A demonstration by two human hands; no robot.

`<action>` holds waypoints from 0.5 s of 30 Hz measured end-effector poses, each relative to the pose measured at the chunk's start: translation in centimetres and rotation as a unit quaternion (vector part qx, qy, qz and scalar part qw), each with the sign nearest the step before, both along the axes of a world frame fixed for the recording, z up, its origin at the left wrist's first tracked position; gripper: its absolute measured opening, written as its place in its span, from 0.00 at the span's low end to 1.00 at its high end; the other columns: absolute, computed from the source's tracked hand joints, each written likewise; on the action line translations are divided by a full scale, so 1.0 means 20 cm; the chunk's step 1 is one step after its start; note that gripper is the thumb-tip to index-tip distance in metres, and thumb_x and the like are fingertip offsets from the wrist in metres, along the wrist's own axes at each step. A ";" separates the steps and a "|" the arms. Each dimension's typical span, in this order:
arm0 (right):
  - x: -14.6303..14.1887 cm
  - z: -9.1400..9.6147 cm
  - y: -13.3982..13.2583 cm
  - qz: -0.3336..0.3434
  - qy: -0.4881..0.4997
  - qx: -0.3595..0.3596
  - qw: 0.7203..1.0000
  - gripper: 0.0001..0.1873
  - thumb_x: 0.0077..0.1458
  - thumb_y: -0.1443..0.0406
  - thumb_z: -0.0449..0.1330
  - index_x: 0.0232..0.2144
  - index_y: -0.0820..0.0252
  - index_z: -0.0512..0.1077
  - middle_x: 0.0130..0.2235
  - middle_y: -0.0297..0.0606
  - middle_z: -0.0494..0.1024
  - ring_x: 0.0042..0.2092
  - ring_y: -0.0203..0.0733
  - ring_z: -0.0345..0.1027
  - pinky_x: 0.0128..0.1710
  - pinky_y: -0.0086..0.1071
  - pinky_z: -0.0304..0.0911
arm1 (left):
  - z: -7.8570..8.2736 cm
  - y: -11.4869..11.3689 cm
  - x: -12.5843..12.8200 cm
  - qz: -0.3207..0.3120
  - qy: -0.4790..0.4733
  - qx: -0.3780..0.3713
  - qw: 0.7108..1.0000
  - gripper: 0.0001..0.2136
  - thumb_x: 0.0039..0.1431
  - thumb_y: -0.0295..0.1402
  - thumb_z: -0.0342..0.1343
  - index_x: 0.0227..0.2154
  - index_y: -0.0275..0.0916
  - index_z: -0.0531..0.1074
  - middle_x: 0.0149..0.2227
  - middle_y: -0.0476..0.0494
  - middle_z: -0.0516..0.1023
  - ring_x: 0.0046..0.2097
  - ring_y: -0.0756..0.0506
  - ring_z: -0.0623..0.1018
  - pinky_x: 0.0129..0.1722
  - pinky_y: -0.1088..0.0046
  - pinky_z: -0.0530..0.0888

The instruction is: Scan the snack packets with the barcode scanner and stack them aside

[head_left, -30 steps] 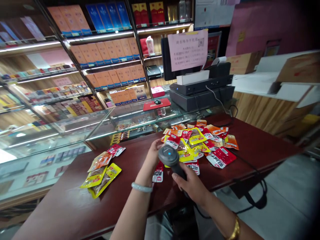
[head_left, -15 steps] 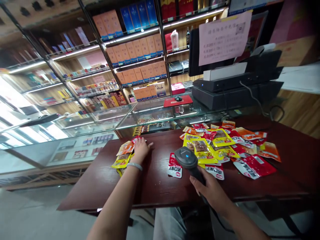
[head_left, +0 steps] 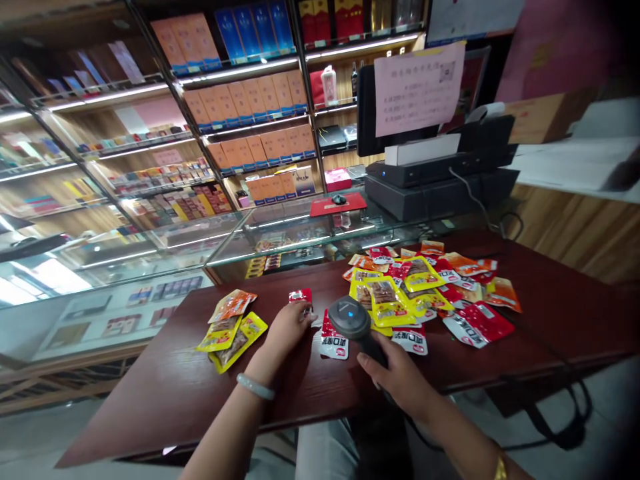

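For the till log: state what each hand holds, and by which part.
Right hand grips the barcode scanner by its handle, below the head. Left hand touches the lower edge of a red packet; a grip cannot be told.

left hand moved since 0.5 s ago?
Yes. The left hand has left the yellow-orange packet pile and shifted right along the table, to a red packet near the barcode scanner.

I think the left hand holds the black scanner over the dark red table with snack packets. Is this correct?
No. In the head view the right hand holds the black scanner; the left hand holds a red packet. The dark red table and snack packets are as you say.
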State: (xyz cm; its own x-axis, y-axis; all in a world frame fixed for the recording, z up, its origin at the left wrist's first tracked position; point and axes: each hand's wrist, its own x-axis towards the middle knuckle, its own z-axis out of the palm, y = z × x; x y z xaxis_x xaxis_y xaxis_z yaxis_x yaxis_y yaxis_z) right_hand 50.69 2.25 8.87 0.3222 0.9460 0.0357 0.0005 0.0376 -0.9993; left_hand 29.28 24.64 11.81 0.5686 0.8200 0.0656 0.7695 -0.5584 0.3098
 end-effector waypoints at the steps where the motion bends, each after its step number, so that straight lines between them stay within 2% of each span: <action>1: 0.00 0.00 0.00 0.001 -0.006 0.009 1.000 0.27 0.56 0.39 0.85 0.52 0.40 0.93 0.42 0.44 0.93 0.48 0.69 0.89 0.40 0.52 0.87 | 0.01 -0.04 0.00 0.010 0.007 0.001 1.000 0.17 0.80 0.29 0.64 0.64 0.40 0.91 0.70 0.28 0.93 0.72 0.31 0.90 0.77 0.56 0.81; 4: 0.00 0.00 0.00 0.000 -0.025 0.038 0.999 0.26 0.58 0.38 0.83 0.51 0.38 0.92 0.53 0.46 0.98 0.59 0.74 0.92 0.59 0.64 0.90 | 0.04 -0.11 0.00 0.098 0.060 0.045 0.992 0.21 0.80 0.33 0.68 0.70 0.35 0.87 0.73 0.18 0.89 0.74 0.24 0.87 0.77 0.50 0.80; 5: 0.00 -0.01 0.00 0.001 -0.027 0.042 0.999 0.26 0.59 0.37 0.83 0.51 0.39 0.92 0.53 0.46 0.98 0.60 0.74 0.92 0.62 0.65 0.90 | 0.04 -0.12 0.01 0.130 0.084 0.059 0.986 0.23 0.81 0.37 0.69 0.71 0.32 0.85 0.73 0.14 0.88 0.74 0.21 0.87 0.76 0.48 0.80; 7: 0.00 -0.02 0.00 0.006 -0.027 0.037 0.999 0.26 0.61 0.37 0.81 0.52 0.41 0.92 0.49 0.46 0.97 0.58 0.73 0.92 0.58 0.64 0.91 | 0.06 -0.13 0.01 0.166 0.125 0.059 0.976 0.25 0.83 0.45 0.69 0.68 0.29 0.86 0.71 0.10 0.88 0.73 0.18 0.86 0.74 0.45 0.80; 10: -0.01 -0.04 0.00 0.011 -0.028 0.022 0.999 0.27 0.59 0.38 0.82 0.54 0.40 0.92 0.45 0.44 0.95 0.55 0.74 0.92 0.47 0.59 0.92 | 0.06 -0.12 0.03 0.158 0.125 0.022 0.979 0.16 0.82 0.45 0.69 0.55 0.36 0.86 0.66 0.14 0.91 0.71 0.20 0.88 0.72 0.48 0.80; 13: -0.01 -0.05 0.00 -0.003 -0.032 0.039 0.999 0.26 0.54 0.41 0.84 0.53 0.36 0.92 0.51 0.45 0.97 0.57 0.75 0.92 0.51 0.61 0.92 | 0.02 -0.12 0.05 0.146 0.034 -0.039 0.988 0.07 0.79 0.39 0.70 0.47 0.45 0.79 0.59 0.24 0.95 0.63 0.27 0.93 0.62 0.56 0.82; 15: -0.01 -0.03 0.00 -0.001 -0.031 0.050 0.998 0.25 0.53 0.43 0.84 0.52 0.35 0.93 0.53 0.44 0.98 0.58 0.75 0.92 0.54 0.62 0.90 | -0.02 -0.12 0.06 0.142 -0.043 -0.076 0.986 0.10 0.76 0.35 0.69 0.42 0.49 0.71 0.52 0.33 0.96 0.54 0.32 0.94 0.54 0.61 0.82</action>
State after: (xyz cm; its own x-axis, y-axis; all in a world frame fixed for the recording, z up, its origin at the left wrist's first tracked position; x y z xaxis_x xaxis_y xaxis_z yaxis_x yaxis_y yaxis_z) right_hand 50.53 2.22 8.19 0.3191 0.9357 0.1504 0.0628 0.1375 -0.9885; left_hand 30.55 22.18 11.46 0.3130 0.9492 -0.0318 0.8552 -0.2671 0.4442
